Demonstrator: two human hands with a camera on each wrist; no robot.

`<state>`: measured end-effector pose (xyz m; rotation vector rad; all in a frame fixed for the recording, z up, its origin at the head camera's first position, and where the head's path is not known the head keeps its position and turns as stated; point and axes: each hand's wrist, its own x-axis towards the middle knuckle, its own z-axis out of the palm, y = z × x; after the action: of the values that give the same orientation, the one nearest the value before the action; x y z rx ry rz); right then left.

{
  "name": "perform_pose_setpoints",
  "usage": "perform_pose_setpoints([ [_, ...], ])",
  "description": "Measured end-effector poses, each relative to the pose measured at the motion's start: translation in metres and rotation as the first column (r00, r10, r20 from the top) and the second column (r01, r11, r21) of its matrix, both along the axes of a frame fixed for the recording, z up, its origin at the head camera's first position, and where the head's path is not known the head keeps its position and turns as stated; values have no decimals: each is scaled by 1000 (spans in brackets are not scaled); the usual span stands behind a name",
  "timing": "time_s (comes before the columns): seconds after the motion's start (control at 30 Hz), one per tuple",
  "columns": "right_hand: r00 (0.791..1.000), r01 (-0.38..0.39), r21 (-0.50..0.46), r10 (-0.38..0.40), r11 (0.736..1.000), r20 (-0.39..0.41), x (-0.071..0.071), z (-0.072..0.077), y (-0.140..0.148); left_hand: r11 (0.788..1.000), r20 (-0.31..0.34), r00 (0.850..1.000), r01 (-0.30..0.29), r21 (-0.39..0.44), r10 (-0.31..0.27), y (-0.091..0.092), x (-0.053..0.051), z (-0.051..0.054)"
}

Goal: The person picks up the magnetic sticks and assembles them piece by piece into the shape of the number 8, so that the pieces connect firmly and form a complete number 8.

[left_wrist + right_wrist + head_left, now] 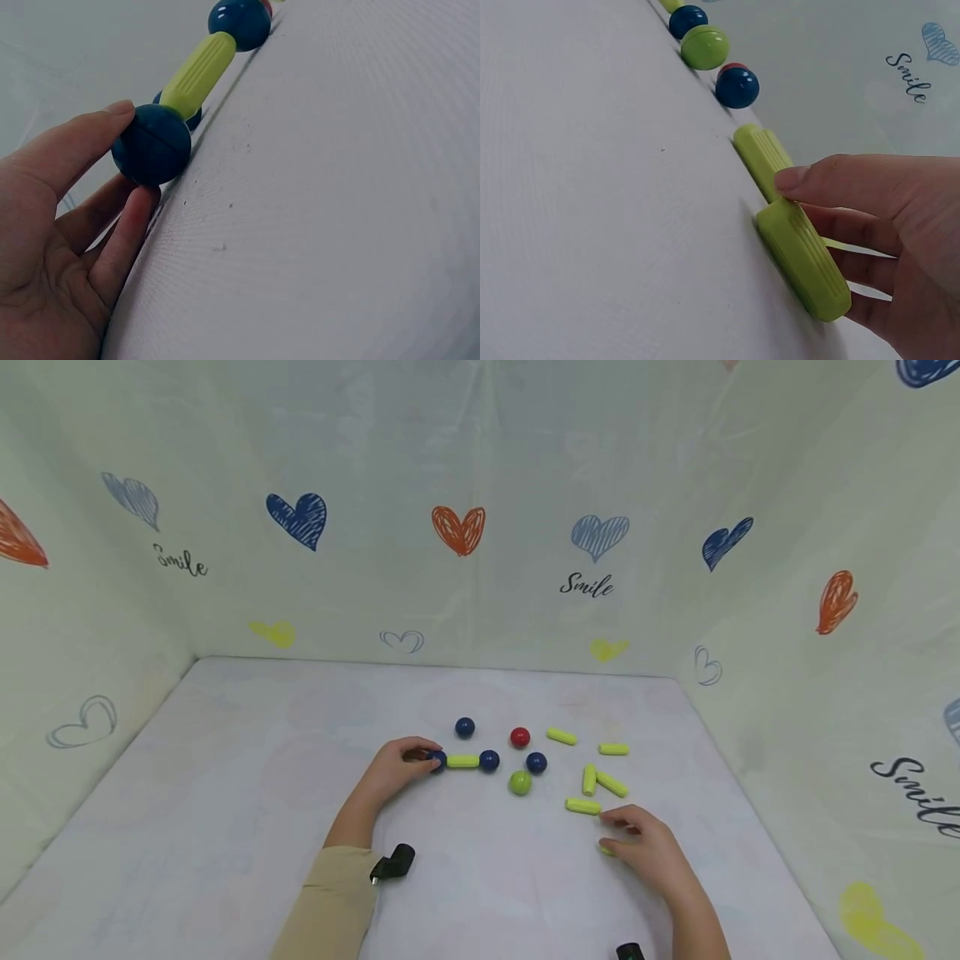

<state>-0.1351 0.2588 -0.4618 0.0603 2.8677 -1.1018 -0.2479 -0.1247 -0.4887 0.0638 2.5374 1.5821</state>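
Note:
My left hand point(392, 768) pinches a dark blue ball point(152, 146) between thumb and fingers. A ridged yellow-green rod point(462, 762) joins that ball to a second blue ball point(489, 761), in line to its right. Close over the table, my right hand point(643, 843) has its thumb and fingers spread apart. Beside it lies a yellow-green rod point(804, 259), mostly covered by the thumb in the head view. In the right wrist view the thumb tip is near that rod's upper end; contact cannot be told. Another rod point(582, 806) lies just past the fingertips.
Loose balls lie mid-table: blue point(465, 727), red point(520, 737), another blue point(536, 763) and green point(520, 782). Several rods are scattered to their right, including one farther back point(561, 737) and one at far right point(613, 749). A heart-printed curtain point(525, 602) surrounds the white table point(225, 793).

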Motion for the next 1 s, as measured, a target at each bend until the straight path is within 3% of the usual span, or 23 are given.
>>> perform_pose_setpoints([
  [0.23,1000,-17,0,17,1000,-9,1,-3,2,1000,-10,1000,1,6,-1,0,1,3],
  [0.6,996,12,13,-13,1000,86,5,-3,4,1000,-17,1000,2,2,-2,1,2,4],
  [1.0,996,-3,30,1,1000,91,2,-6,4,1000,-25,1000,6,-1,-6,0,2,2],
])
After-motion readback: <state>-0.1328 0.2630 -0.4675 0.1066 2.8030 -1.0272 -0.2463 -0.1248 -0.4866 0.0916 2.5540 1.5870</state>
